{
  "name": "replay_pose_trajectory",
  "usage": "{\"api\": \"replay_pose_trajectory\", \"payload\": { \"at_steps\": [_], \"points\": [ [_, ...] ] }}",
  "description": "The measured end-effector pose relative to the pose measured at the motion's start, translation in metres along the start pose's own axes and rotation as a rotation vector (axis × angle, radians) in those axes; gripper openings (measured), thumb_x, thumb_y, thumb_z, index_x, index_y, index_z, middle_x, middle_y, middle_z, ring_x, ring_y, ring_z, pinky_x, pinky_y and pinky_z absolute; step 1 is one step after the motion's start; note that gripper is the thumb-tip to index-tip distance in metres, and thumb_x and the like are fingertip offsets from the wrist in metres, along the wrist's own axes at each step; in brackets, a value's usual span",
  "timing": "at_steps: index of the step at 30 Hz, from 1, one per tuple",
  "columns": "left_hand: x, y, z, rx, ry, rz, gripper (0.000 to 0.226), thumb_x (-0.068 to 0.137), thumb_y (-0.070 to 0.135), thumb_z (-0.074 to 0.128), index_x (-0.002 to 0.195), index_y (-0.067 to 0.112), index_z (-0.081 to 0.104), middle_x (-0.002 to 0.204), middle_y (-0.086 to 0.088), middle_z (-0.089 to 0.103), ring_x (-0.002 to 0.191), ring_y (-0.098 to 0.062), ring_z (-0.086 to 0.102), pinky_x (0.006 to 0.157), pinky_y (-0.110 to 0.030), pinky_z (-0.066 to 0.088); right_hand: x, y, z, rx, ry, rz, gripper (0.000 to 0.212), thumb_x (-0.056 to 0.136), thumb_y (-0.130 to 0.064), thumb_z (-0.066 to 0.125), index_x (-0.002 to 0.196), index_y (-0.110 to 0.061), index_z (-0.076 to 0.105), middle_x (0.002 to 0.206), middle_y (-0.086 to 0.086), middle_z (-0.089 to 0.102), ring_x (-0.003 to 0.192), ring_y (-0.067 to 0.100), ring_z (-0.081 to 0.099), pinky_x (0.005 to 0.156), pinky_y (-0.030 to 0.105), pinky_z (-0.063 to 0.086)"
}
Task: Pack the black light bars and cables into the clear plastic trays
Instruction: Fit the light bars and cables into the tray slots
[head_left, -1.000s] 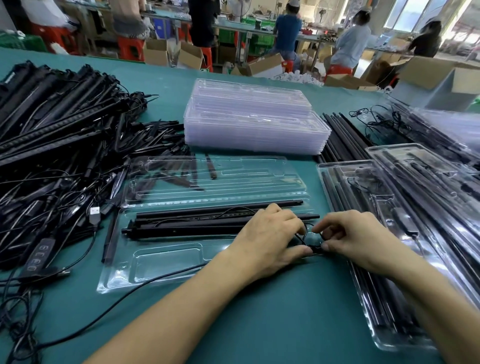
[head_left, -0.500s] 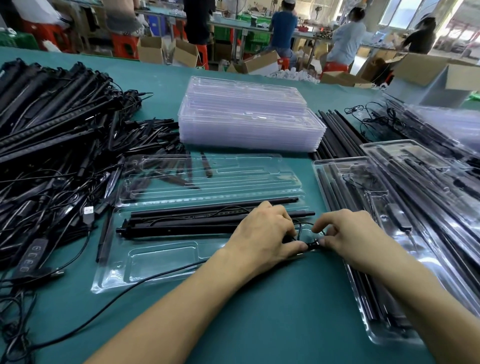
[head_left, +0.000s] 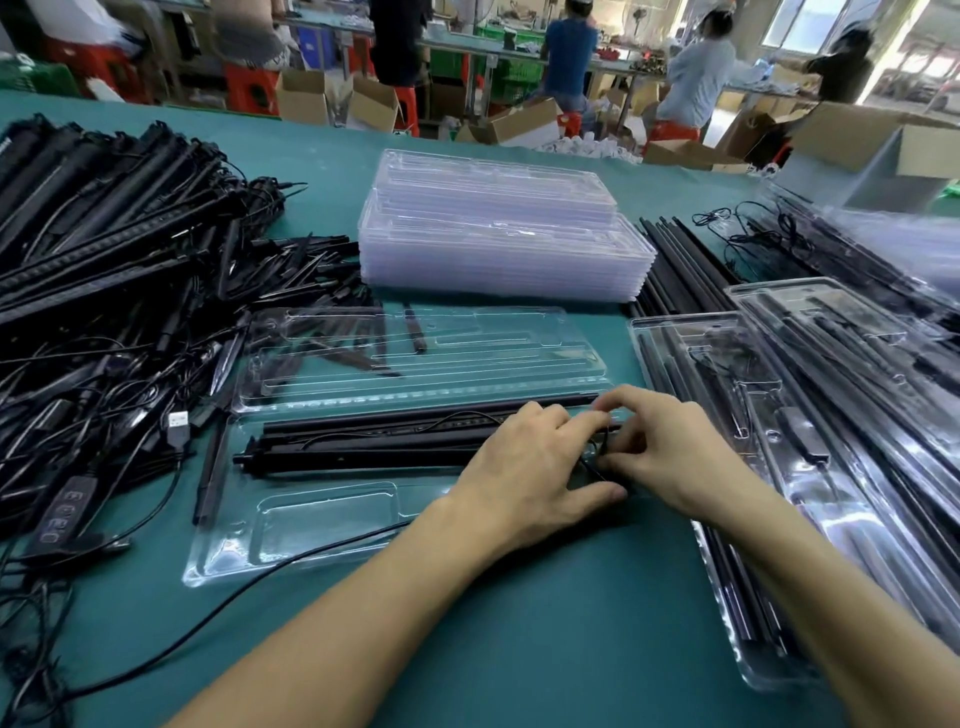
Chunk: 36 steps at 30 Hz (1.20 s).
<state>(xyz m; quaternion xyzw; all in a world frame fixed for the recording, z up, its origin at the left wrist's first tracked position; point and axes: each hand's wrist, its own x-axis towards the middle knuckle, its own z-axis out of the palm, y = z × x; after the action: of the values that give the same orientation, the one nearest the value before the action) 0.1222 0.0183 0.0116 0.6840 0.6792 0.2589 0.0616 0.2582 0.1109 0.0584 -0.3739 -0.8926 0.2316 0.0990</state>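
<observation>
Cable (head_left: 597, 467), thin and black, sits bunched between our two hands at the right end of the open tray (head_left: 322, 530). Our right hand (head_left: 670, 452) has its fingers curled in, and thumb and forefinger pinch the cable. Our left hand (head_left: 530, 467) lies over the same spot with its fingers bent down onto the cable and its thumb stretched out along the tray's front edge. Its fingertips are hidden, so we cannot tell whether it grips or only presses.

Two light bars (head_left: 363, 447) lie side by side along the tray's long channel, their right ends under our left hand. The tray's clear lid (head_left: 415, 358) lies flat on the far side. Another lead (head_left: 260, 577) crosses the tray's near left corner.

Beyond the lid stands a stack of empty trays (head_left: 498, 244). To the left is a heap of loose bars and leads (head_left: 104, 249), with a plug (head_left: 178, 422) at its edge near the tray. To the right lie filled trays (head_left: 831, 415), overlapping. All of it rests on the green table (head_left: 519, 649).
</observation>
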Motion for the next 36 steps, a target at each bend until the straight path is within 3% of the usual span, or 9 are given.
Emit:
{"api": "replay_pose_trajectory", "payload": {
  "at_steps": [3,7,9,13,19,22,26,32,36],
  "points": [
    [0.001,0.001,-0.001,0.009,0.002,-0.04,0.08,0.083,0.064,0.063,0.144,0.018,0.042,0.119,-0.003,0.06,0.108,-0.021,0.049,0.102,-0.034,0.038,-0.008,0.005,0.002,-0.017,-0.005,0.022,0.044,0.076,-0.007,0.077,0.112,-0.024,0.057,0.069,-0.011,0.07,0.08,0.01,0.062,0.07,0.018,0.039],
    [0.0,0.005,-0.001,0.16,-0.037,-0.032,0.074,0.088,0.068,0.051,0.144,0.019,0.045,0.115,-0.004,0.054,0.107,-0.023,0.047,0.1,-0.037,0.038,-0.008,0.008,0.006,-0.115,0.003,-0.006,0.021,0.079,-0.014,0.077,0.098,-0.02,0.072,0.077,-0.012,0.069,0.084,0.009,0.065,0.073,0.013,0.04],
    [0.0,0.006,-0.001,0.169,-0.029,-0.037,0.071,0.088,0.068,0.051,0.14,0.019,0.047,0.114,-0.004,0.053,0.106,-0.023,0.047,0.099,-0.037,0.039,-0.008,0.007,0.007,-0.153,-0.009,-0.017,0.016,0.082,-0.015,0.074,0.097,-0.022,0.076,0.078,-0.011,0.067,0.083,0.01,0.063,0.075,0.018,0.043],
    [-0.001,0.007,-0.003,0.086,-0.045,-0.057,0.083,0.087,0.064,0.057,0.154,0.024,0.028,0.116,-0.005,0.052,0.11,-0.024,0.046,0.102,-0.036,0.037,-0.009,0.004,0.007,-0.244,-0.064,-0.067,0.018,0.086,-0.014,0.062,0.09,-0.026,0.074,0.083,-0.002,0.073,0.084,0.023,0.064,0.077,0.036,0.052],
    [-0.001,0.007,-0.005,-0.042,-0.055,-0.096,0.068,0.087,0.058,0.063,0.143,0.023,0.048,0.115,-0.003,0.046,0.112,-0.021,0.045,0.104,-0.036,0.038,-0.012,-0.001,-0.003,-0.381,-0.203,-0.156,0.013,0.089,-0.017,0.053,0.081,-0.018,0.064,0.076,0.005,0.067,0.078,0.029,0.057,0.074,0.04,0.048],
    [-0.004,0.009,-0.005,-0.123,-0.047,-0.105,0.066,0.086,0.056,0.065,0.142,0.024,0.049,0.114,-0.001,0.04,0.113,-0.02,0.043,0.105,-0.036,0.038,-0.014,0.0,-0.009,-0.173,-0.114,-0.058,0.013,0.09,-0.03,0.062,0.101,-0.025,0.065,0.077,-0.008,0.073,0.088,0.02,0.064,0.081,0.033,0.047],
    [-0.003,0.01,-0.006,-0.172,-0.065,-0.128,0.066,0.084,0.052,0.069,0.139,0.02,0.052,0.112,-0.001,0.039,0.113,-0.02,0.041,0.105,-0.036,0.037,-0.011,-0.004,-0.005,-0.135,-0.08,-0.006,0.051,0.084,-0.045,0.068,0.131,-0.037,0.052,0.08,-0.015,0.07,0.099,0.02,0.062,0.091,0.037,0.046],
    [0.006,0.014,-0.01,-0.304,-0.108,-0.173,0.063,0.08,0.039,0.077,0.136,0.021,0.055,0.111,-0.005,0.043,0.11,-0.021,0.046,0.102,-0.037,0.041,-0.002,-0.001,0.007,-0.019,-0.007,0.04,0.046,0.08,-0.027,0.076,0.122,-0.028,0.059,0.069,-0.01,0.066,0.083,0.017,0.061,0.078,0.031,0.046],
    [0.009,0.019,-0.01,-0.342,-0.126,-0.173,0.067,0.077,0.036,0.08,0.138,0.022,0.053,0.111,-0.006,0.043,0.109,-0.022,0.047,0.102,-0.037,0.042,-0.001,0.002,0.009,0.098,0.051,0.093,0.05,0.072,-0.017,0.079,0.111,-0.026,0.049,0.066,-0.004,0.069,0.081,0.016,0.062,0.067,0.031,0.044]
  ]
}}
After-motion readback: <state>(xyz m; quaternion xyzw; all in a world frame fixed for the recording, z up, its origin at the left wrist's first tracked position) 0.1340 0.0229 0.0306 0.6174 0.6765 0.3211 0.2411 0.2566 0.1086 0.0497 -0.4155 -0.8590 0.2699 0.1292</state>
